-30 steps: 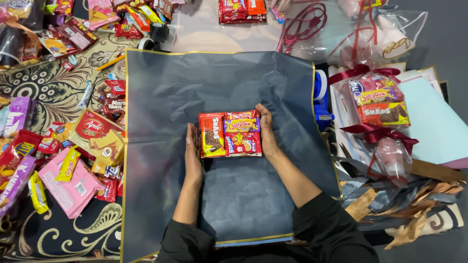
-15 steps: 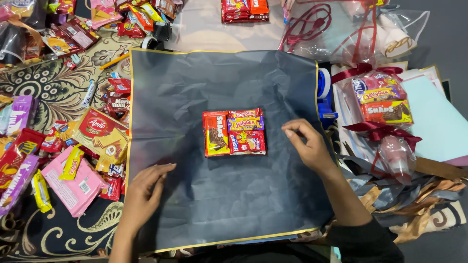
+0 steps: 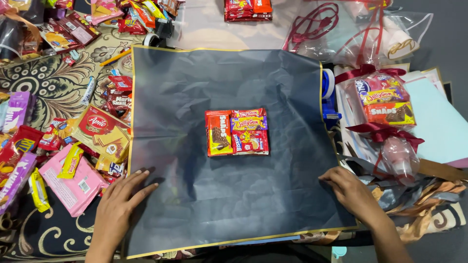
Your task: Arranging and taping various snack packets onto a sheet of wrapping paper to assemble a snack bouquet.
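Observation:
A dark grey wrapping sheet (image 3: 234, 199) with a gold border lies flat before me. In its middle sits a small stack of red and yellow snack packets (image 3: 237, 131). My left hand (image 3: 122, 202) rests palm down on the sheet's near left edge, fingers spread. Over at the near right edge my right hand (image 3: 351, 192) presses on the sheet, its fingers curled at the border. Neither hand holds anything.
Many loose snack packets (image 3: 73, 141) crowd the patterned cloth on the left, including a pink pack (image 3: 73, 182). A clear-wrapped gift bundle with dark red ribbon (image 3: 385, 104) stands at the right, above crumpled paper scraps (image 3: 414, 204). More red packets (image 3: 248, 9) lie at the far edge.
Both hands left the snack stack and moved outward and toward me, down to the sheet's near left and right edges. The stack stays in the middle.

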